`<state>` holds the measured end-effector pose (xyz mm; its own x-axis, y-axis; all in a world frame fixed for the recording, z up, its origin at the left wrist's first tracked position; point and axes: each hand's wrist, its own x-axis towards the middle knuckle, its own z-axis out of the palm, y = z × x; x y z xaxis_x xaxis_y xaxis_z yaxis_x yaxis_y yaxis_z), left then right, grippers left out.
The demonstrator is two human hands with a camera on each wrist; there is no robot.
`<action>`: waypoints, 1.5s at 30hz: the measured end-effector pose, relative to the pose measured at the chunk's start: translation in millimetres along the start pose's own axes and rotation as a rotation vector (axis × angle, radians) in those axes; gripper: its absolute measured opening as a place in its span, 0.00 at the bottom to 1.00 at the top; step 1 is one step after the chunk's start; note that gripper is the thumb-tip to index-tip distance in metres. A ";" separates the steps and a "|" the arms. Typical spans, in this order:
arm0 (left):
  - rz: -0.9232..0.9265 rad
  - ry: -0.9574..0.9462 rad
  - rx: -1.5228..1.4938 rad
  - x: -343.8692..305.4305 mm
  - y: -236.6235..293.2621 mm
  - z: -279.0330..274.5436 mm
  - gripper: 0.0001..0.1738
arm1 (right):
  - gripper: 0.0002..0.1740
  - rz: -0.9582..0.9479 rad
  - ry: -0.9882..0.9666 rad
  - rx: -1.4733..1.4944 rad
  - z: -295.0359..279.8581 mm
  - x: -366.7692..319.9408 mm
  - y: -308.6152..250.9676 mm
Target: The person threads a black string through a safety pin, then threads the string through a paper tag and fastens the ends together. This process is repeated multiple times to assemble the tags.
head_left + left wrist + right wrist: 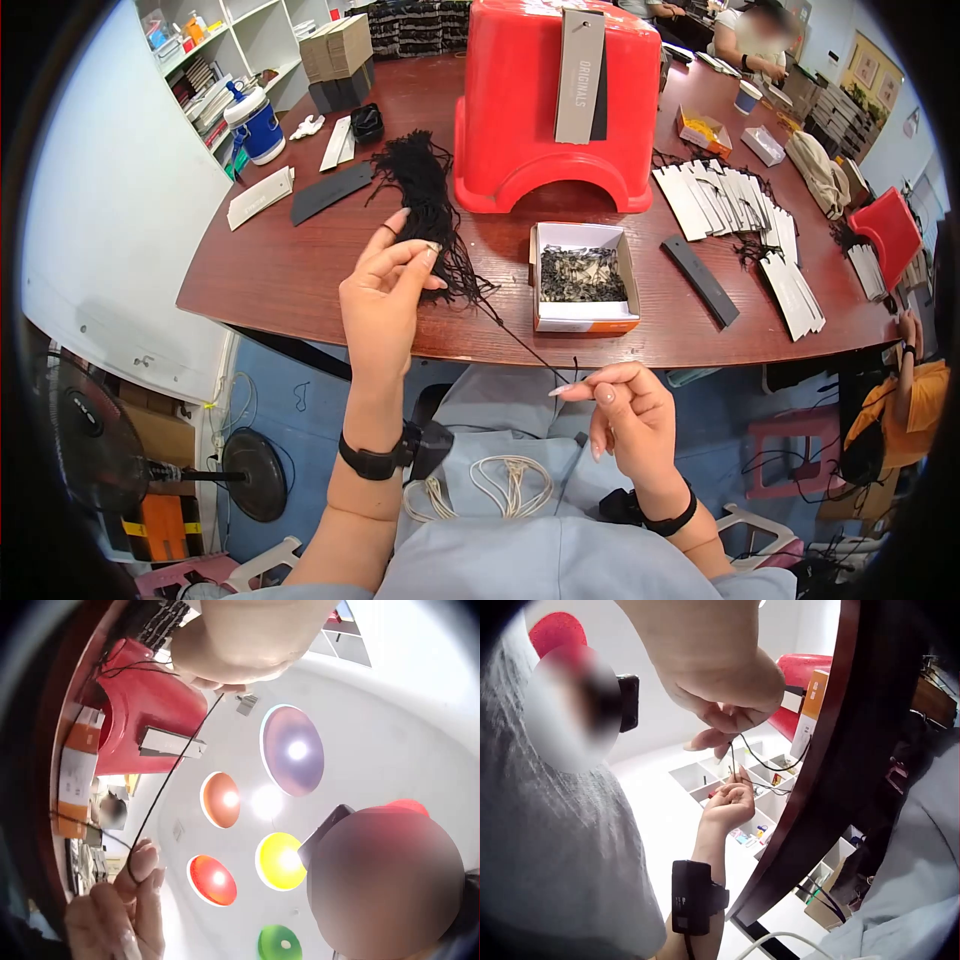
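A thin black cord (527,348) runs taut between both hands above the table's front edge. My left hand (380,295) pinches it between thumb and forefinger, beside a bundle of loose black cords (415,180) on the table. Lower and to the right, my right hand (635,420) pinches the cord near its other end. In the left wrist view the cord bends round a fingertip of the right hand (112,915). Just beyond the hands stands an open white-and-orange box (585,313) with many small black pieces inside.
An upturned red stool (490,100) carries a grey hang tag (577,90). White tags with black cords (715,200) lie at right, near a dark tag strip (700,280). At left are more tags (260,197) and a blue jug (258,130). Other people sit around the table.
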<state>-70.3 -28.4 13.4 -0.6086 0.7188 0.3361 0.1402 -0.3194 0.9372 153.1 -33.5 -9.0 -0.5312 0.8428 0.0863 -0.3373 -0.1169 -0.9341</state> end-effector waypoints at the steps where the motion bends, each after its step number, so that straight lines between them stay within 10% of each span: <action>1: 0.087 -0.008 0.158 0.6 -4.9 -3.1 0.03 | 0.06 -0.017 0.013 -0.033 1.4 1.8 -1.7; 6: 0.035 -0.129 0.696 -13.0 8.9 -5.3 0.04 | 0.07 -0.071 0.011 -0.021 8.3 10.6 -2.9; 9: 0.455 0.016 1.018 -16.7 13.1 -5.0 0.03 | 0.08 -0.084 0.022 -0.024 8.3 17.5 -7.7; 12: 0.499 -0.040 1.169 -18.1 16.1 -8.2 0.03 | 0.08 -0.075 0.001 -0.017 6.8 18.9 -8.3; 16: 0.184 -0.244 1.115 -14.3 15.2 -11.6 0.03 | 0.08 -0.009 -0.056 -0.034 6.8 17.6 -5.8; 20: 0.552 0.012 1.253 -19.3 30.3 2.9 0.03 | 0.08 -0.018 -0.041 -0.028 8.9 19.3 -5.2; 22: -0.003 -0.288 0.188 -28.5 31.1 3.3 0.04 | 0.08 -0.145 0.004 -0.004 10.2 24.0 -6.2; 26: -0.692 -0.704 -0.569 -40.0 25.3 12.1 0.09 | 0.07 -0.097 -0.029 -0.020 14.4 23.3 -20.1; 35: -0.855 -0.729 -0.834 -44.8 13.0 24.3 0.10 | 0.10 -0.105 -0.173 -0.328 12.7 7.2 -7.8; 45: -0.407 -0.401 -0.753 -44.9 14.9 34.6 0.09 | 0.15 -0.463 -0.231 -0.734 6.1 2.2 14.7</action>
<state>-13.8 -44.1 15.5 -0.1657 0.9769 0.1348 -0.6506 -0.2110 0.7295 142.2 -36.6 -20.4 -0.6353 0.5863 0.5026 -0.0165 0.6403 -0.7679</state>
